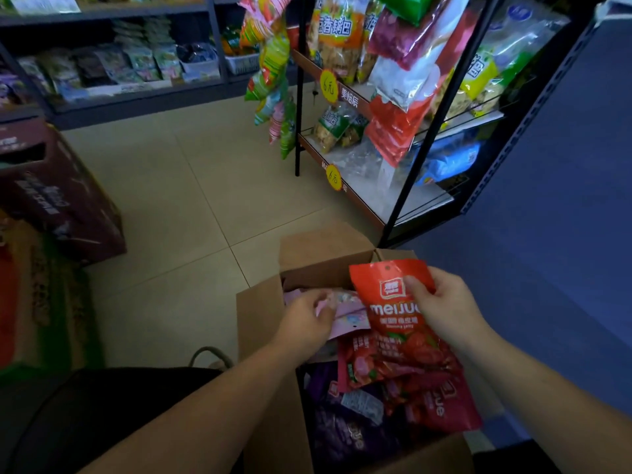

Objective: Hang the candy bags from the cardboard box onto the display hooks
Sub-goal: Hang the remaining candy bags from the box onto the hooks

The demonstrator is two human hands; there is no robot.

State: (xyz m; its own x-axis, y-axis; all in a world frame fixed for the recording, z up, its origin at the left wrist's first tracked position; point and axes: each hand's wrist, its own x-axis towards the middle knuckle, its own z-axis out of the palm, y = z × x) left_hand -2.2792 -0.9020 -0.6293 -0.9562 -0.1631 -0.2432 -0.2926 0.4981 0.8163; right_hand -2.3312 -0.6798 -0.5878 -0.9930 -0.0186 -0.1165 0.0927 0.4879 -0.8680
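An open cardboard box stands on the floor at the bottom centre, filled with several candy bags in red, pink and purple. My right hand grips a red candy bag by its upper right edge and holds it upright above the box. My left hand reaches into the box and pinches a pale pink candy bag. A purple bag lies low in the box. Red bags hang on the black display rack ahead on the right.
The rack carries snack bags on shelves with yellow price tags. A strip of colourful bags hangs at its left post. A dark red carton sits on the floor at the left. Shelving runs along the back. Beige tiles lie between.
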